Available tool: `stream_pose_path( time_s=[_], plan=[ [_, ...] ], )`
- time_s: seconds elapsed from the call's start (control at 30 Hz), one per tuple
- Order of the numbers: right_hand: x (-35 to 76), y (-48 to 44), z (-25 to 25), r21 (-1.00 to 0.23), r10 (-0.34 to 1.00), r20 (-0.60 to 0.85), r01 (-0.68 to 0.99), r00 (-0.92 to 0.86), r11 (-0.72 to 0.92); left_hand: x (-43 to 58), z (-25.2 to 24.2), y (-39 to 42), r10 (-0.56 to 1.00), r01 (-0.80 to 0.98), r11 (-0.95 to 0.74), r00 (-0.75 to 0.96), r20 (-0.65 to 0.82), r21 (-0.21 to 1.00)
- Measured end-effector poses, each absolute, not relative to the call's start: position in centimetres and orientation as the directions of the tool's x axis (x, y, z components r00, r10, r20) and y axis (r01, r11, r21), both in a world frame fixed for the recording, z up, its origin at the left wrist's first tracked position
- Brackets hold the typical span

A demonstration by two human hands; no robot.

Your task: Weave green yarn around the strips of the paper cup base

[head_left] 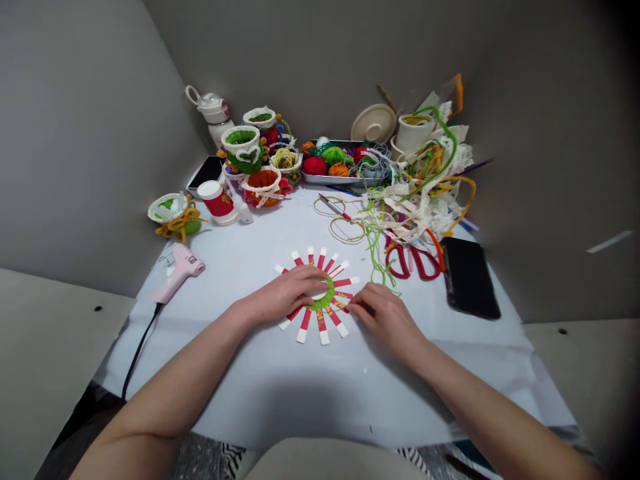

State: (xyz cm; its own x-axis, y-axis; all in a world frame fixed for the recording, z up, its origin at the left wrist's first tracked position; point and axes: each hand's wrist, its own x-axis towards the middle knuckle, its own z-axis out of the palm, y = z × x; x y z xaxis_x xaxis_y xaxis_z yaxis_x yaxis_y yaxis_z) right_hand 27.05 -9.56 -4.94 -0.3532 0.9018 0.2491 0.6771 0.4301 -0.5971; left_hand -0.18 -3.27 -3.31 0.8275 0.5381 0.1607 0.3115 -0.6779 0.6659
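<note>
Red-and-white paper wheel (pixel 320 327) held flat on the tabletop (pixel 300 393)
Left hand (pixel 287 297) is pressed on its green ring (pixel 324 297), right hand (pixel 383 317) set just apart; strips (pixel 340 282) could be shifted if pressure is lifted.

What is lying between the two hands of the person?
In the head view, a green yarn-wrapped ring with red-and-white paper strips radiating around it lies between the left hand and right hand.

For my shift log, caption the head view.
Left hand and right hand touch a green-wrapped ring of red-and-white paper strips.
</note>
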Motion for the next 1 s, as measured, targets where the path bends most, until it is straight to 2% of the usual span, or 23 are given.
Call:
stream_pose_path(
  time_s=[0.3, 0.63, 0.83, 1.0],
  plan=[
    [26.3, -8.6, -5.8, -0.588, 0.91, 0.289, 0.696, -0.296, 0.413, 0.1, -2.6, -3.9, 0.555, 0.335, -0.66, 0.82, 0.137, 0.672],
    [26.2, -8.6, -5.9, -0.582, 0.914, 0.292, 0.706, -0.282, 0.404, 1.4, -2.9, -5.0, 0.741, 0.541, -0.57, 0.663, 0.103, 0.618],
    [26.7, -9.6, -5.2, -0.625, 0.878, 0.334, 0.616, -0.343, 0.479, 0.5, -2.6, -4.2, 0.653, 0.452, -0.658, 0.741, 0.157, 0.603],
    [27.4, -12.1, -5.1, -0.554, 0.801, 0.419, 0.578, -0.428, 0.599, -0.2, -2.3, -3.8, 0.599, 0.405, -0.674, 0.789, 0.136, 0.617]
  ],
)
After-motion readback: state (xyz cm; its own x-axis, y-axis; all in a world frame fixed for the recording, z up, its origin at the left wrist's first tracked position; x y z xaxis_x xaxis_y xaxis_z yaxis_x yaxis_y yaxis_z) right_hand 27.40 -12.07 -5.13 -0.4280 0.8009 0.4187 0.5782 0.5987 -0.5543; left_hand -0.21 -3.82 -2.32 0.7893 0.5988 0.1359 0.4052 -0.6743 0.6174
